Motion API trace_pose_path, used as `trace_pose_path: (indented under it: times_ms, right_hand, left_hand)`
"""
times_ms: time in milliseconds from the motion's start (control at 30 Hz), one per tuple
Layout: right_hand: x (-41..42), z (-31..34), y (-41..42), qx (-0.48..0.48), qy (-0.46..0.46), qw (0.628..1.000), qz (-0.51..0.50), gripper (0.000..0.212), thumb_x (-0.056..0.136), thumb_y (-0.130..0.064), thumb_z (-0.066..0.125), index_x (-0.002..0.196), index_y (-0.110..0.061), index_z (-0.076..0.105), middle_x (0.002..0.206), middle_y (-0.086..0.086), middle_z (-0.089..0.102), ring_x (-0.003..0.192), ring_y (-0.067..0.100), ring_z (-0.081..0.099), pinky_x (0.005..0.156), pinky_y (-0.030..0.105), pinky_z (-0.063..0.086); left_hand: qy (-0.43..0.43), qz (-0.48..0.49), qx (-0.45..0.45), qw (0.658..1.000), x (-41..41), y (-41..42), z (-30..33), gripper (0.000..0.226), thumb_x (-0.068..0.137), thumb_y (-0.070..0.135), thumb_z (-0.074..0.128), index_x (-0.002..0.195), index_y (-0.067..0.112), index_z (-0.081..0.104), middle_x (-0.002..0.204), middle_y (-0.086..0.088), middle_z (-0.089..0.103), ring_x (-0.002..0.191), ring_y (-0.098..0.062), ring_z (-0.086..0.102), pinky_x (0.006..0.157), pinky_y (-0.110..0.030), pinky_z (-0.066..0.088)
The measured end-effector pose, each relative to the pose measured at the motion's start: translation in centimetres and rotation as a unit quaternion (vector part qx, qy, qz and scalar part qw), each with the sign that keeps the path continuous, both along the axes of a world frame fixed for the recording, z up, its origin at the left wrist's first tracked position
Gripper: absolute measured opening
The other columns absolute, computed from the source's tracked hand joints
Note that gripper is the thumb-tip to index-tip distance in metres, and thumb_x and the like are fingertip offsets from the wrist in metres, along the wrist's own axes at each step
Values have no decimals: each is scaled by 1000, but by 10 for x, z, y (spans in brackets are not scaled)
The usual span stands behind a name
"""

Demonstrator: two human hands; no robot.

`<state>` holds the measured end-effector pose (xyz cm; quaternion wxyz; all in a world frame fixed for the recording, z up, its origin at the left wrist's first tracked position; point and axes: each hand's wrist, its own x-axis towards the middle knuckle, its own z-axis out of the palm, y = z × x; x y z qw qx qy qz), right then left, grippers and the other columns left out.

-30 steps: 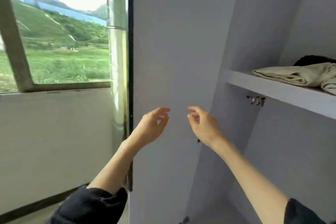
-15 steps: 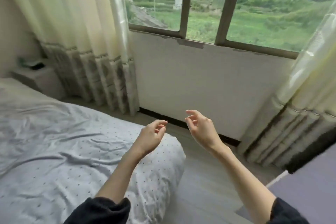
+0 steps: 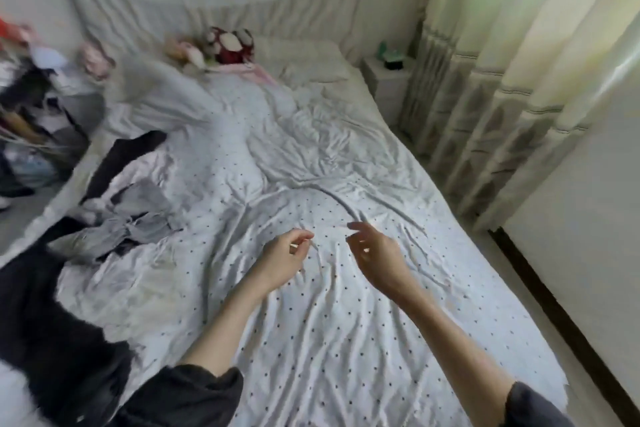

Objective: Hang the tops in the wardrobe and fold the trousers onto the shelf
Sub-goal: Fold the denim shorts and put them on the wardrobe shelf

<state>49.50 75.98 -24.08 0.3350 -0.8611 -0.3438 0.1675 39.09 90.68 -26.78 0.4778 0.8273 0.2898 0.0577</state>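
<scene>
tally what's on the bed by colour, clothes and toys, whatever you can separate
Black garments: 2, one by the far edge, one at the near corner
Grey crumpled garments: 1 heap, pieces inseparable
Red-and-white plush toys: 1
Total: 4

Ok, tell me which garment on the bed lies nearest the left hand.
The crumpled grey garment, in the heap at the bed's left edge; the black garment lies farther up the bed from the left hand.

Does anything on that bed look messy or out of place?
Yes: a heap of grey, white and black clothes lies crumpled along the bed's left edge, unfolded. Both hands hover empty above the dotted sheet.
</scene>
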Motion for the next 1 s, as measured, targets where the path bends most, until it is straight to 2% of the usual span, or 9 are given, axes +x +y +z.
trace_pose_path:
  times_ms: [100, 167, 267, 367, 433, 633, 767, 900, 1000]
  right_hand:
    - [-15, -13, 46, -7, 23, 995, 99, 29, 95, -16, 52, 124, -12, 56, 103, 4, 69, 96, 21, 66, 80, 23, 42]
    - [-25, -21, 69, -6, 31, 990, 141, 29, 96, -16, 51, 124, -12, 56, 104, 4, 69, 96, 21, 65, 79, 22, 43]
    - [-48, -33, 109, -22, 41, 975, 218, 30, 97, -16, 49, 126, -11, 55, 105, 6, 69, 97, 22, 65, 72, 19, 39]
    - [-82, -47, 158, -38, 53, 957, 283, 31, 97, -15, 48, 127, -10, 54, 106, 8, 69, 98, 24, 65, 77, 23, 42]
    - [-101, -56, 190, -53, 57, 949, 307, 32, 97, -16, 47, 128, -11, 53, 110, 8, 68, 100, 24, 64, 80, 26, 44]
    - [-135, -90, 291, -105, 58, 950, 289, 34, 97, -17, 46, 130, -13, 51, 114, 6, 67, 107, 24, 62, 85, 28, 44]
    - [-140, -129, 363, -150, 64, 950, 267, 35, 95, -18, 48, 130, -12, 50, 116, 7, 65, 110, 26, 60, 89, 31, 45]
    - [-124, -170, 420, -182, 52, 957, 220, 38, 96, -20, 49, 133, -10, 48, 124, 11, 60, 114, 26, 57, 94, 32, 44]
    - [-112, -211, 454, -228, 11, 949, 215, 48, 95, -20, 49, 141, -12, 38, 137, 13, 48, 122, 29, 49, 101, 38, 39]
  left_hand:
    - [4, 102, -19, 995, -44, 28, -13, 26, 98, 14, 46, 121, 10, 59, 114, -2, 62, 93, -8, 58, 77, -10, 43]
    - [8, 142, -33, 989, -69, 39, -19, 25, 98, 19, 46, 119, 19, 59, 110, 7, 59, 89, 1, 54, 67, -2, 39]
    - [27, 198, -44, 979, -113, 57, -32, 23, 98, 26, 45, 117, 28, 58, 108, 15, 56, 98, -1, 53, 68, -1, 37]
    - [40, 265, -45, 962, -159, 84, -48, 21, 98, 23, 47, 114, 25, 59, 112, 8, 59, 102, -7, 55, 73, -4, 38]
    - [51, 290, -46, 954, -182, 109, -59, 21, 97, 20, 48, 113, 23, 60, 115, 4, 60, 104, -10, 56, 79, -13, 40]
    - [96, 296, -3, 950, -223, 221, -91, 30, 95, 11, 49, 124, 12, 56, 131, -4, 53, 121, -17, 49, 97, -24, 39]
    - [135, 315, 39, 939, -231, 299, -120, 40, 94, 9, 51, 134, 9, 45, 137, -11, 43, 128, -24, 40, 103, -33, 33]
    - [172, 325, 101, 924, -230, 347, -157, 52, 93, 16, 55, 140, 10, 36, 141, -12, 38, 132, -24, 31, 107, -35, 28]
    - [208, 296, 146, 921, -226, 371, -191, 58, 91, 26, 59, 142, 13, 35, 145, -13, 33, 134, -26, 30, 105, -39, 32]
